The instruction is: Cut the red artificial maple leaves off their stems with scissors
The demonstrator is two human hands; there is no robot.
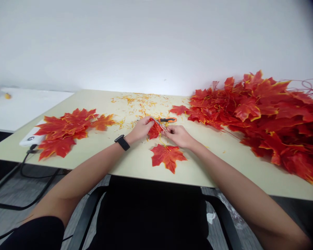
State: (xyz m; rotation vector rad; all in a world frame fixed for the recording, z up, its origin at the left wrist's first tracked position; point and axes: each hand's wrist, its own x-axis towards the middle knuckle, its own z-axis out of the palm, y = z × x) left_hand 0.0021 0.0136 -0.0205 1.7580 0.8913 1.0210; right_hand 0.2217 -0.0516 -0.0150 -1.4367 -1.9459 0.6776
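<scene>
My left hand (142,127) pinches the edge of a red artificial maple leaf (154,131) above the middle of the table. Small scissors (163,129) are in my right hand (179,135), its fingers closed round the handles. The blades lie against the leaf's upper edge, close to my left fingertips. Another red maple leaf (168,157) rests flat on the table just below, towards me. Behind the scissors lies a tool with an orange and black handle (168,119); its far end is partly hidden by my left hand.
Yellow and orange trimmings (143,102) are strewn over the back of the table (114,163). At the right is a large heap of red leaves (255,114) with thin stems. Several leaves (67,126) lie at the left, partly over a white power strip (31,138) with a black cable.
</scene>
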